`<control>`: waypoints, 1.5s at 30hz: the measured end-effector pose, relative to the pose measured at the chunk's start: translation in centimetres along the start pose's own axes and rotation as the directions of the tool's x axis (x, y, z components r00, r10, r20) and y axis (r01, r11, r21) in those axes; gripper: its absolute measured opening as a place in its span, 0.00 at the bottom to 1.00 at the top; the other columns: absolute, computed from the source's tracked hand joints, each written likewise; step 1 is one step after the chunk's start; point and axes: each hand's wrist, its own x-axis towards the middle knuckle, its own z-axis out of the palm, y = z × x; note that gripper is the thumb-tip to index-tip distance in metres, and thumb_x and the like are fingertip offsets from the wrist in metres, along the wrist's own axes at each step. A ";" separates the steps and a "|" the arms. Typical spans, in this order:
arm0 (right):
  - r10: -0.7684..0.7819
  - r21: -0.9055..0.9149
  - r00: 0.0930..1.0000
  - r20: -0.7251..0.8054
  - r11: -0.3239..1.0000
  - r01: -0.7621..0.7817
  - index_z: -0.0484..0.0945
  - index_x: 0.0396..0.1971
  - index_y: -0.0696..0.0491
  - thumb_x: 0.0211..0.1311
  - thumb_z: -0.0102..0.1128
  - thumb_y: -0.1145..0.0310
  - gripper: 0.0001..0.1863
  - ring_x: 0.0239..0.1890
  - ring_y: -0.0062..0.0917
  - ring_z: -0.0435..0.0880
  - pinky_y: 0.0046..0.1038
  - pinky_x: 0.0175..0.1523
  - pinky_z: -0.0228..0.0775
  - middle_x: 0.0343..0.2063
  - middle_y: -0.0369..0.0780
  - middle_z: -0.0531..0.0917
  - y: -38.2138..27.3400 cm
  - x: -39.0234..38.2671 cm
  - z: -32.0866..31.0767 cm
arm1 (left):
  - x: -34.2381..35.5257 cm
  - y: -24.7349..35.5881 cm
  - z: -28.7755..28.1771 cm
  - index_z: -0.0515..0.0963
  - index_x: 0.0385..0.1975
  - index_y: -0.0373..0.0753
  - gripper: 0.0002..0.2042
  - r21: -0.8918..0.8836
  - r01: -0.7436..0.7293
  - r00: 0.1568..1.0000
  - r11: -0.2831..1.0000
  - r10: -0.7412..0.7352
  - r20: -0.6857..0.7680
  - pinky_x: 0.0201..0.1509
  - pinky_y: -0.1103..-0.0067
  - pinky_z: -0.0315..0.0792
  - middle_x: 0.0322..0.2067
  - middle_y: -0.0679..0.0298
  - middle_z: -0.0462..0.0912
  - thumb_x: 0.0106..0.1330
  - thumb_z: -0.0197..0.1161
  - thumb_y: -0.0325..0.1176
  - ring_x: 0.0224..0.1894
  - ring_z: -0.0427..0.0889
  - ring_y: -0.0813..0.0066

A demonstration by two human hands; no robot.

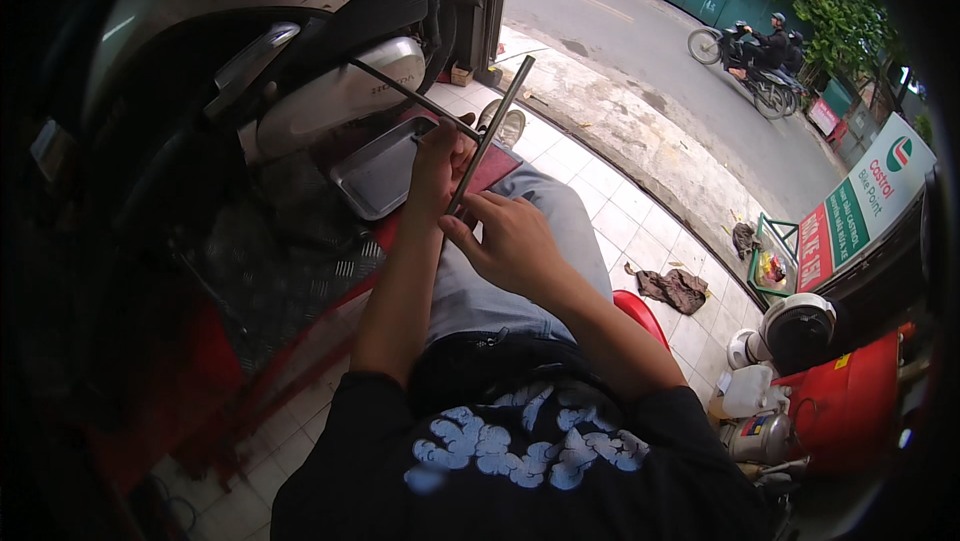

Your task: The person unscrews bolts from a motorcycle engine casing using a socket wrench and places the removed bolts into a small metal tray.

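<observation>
A metal T-handle wrench (503,104) is in front of me, its shaft slanting up to the left toward the silver engine cover (345,96) of a scooter. The shaft's far end meets the dark area by the cover, and what it sits on there is hidden. My left hand (438,158) is closed round the shaft close to the crossbar. At the crossbar's near end, the thumb and fingers of my right hand (505,239) pinch the bar. Beneath the shaft, left of my left hand, lies a shallow grey metal tray (365,181).
Red metal framework (290,376) and a chequered metal plate (275,291) lie at left. A brown rag (675,289) is on the white tiles at right. Beyond stand a fan (800,326), a red tank (850,401) and a signboard (875,201). A motorbike (755,66) carries riders along the street.
</observation>
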 end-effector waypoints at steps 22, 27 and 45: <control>0.143 0.169 0.980 -0.136 0.978 -0.119 0.75 0.59 0.47 0.65 0.60 0.69 0.22 0.20 0.34 0.80 0.36 0.28 0.69 0.20 0.40 0.80 1.1 0.3 -1.8 | -0.1 0.0 0.8 0.80 0.37 0.45 0.15 -0.344 0.057 0.998 0.937 -0.057 0.011 0.26 0.86 0.53 0.19 0.79 0.64 0.68 0.62 0.51 0.20 0.56 0.89; 0.015 -0.011 0.974 -0.226 1.000 -0.018 0.72 0.65 0.45 0.63 0.63 0.70 0.28 0.17 0.30 0.76 0.31 0.26 0.68 0.16 0.40 0.76 1.3 -0.7 -0.7 | -0.2 -0.4 0.9 0.75 0.34 0.46 0.16 -0.324 0.067 0.994 0.944 -0.091 -0.060 0.25 0.86 0.52 0.20 0.80 0.64 0.67 0.63 0.52 0.20 0.56 0.90; -0.157 0.117 0.987 0.020 0.981 0.154 0.74 0.63 0.51 0.60 0.62 0.75 0.28 0.23 0.33 0.81 0.33 0.32 0.72 0.22 0.42 0.81 -0.5 -0.1 -2.4 | 0.0 -0.3 -0.3 0.76 0.41 0.43 0.21 -0.334 0.079 0.995 0.939 -0.052 0.090 0.29 0.84 0.54 0.19 0.79 0.62 0.66 0.65 0.56 0.21 0.56 0.87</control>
